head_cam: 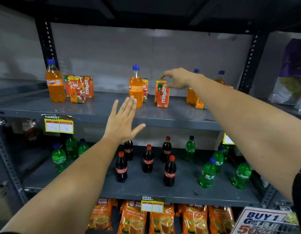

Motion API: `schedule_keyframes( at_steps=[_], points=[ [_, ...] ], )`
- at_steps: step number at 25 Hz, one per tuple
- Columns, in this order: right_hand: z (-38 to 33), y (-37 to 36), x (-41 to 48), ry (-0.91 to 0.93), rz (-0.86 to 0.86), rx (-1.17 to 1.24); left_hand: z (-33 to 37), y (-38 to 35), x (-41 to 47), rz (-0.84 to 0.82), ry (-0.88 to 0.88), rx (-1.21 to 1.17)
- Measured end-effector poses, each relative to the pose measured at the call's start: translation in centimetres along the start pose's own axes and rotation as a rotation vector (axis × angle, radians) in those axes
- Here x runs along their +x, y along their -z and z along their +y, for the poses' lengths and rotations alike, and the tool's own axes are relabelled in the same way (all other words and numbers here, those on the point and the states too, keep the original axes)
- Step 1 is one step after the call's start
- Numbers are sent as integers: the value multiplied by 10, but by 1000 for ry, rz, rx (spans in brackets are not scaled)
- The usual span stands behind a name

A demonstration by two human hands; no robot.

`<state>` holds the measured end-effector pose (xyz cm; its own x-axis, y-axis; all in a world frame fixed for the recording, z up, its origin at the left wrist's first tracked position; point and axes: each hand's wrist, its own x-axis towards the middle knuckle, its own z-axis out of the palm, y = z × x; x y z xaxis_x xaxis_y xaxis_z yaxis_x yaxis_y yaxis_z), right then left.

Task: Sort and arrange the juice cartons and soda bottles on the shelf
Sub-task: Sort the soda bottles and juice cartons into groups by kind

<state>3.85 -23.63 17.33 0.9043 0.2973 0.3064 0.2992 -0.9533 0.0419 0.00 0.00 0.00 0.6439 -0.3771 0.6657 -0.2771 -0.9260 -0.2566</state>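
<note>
On the upper grey shelf point(99, 108) stand orange Fanta bottles and small juice cartons. One Fanta bottle point(55, 81) is at the left beside a cluster of Real and Maaza cartons point(79, 89). A second Fanta bottle point(136, 86) stands mid-shelf with a Real carton point(145, 90) behind it. My right hand point(177, 78) hovers with curled fingers over the top of a Maaza carton point(162, 95), holding nothing. My left hand point(123, 120) is spread flat, fingertips just in front of the middle bottle. More Fanta bottles point(220, 77) stand behind my right forearm.
The lower shelf point(146, 191) holds Coca-Cola bottles point(170, 171) in the middle and green Sprite bottles point(208, 173) at both sides. Orange tea packets point(132, 218) fill the level below. Yellow price tags point(59, 124) hang on the shelf edges. Black uprights point(251, 63) frame the bay.
</note>
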Motion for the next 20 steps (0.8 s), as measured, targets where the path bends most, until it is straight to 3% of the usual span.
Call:
schedule_keyframes(
  at_steps=[8, 14, 20],
  points=[
    [0, -21, 36, 7, -148, -116, -1, -13, 0, 15, 19, -73],
    [-2, -15, 38, 78, -113, -121, -2, -8, 0, -19, 3, -97],
    [-33, 9, 22, 113, -220, 59, -42, -3, -18, -110, 58, -57]
  ],
)
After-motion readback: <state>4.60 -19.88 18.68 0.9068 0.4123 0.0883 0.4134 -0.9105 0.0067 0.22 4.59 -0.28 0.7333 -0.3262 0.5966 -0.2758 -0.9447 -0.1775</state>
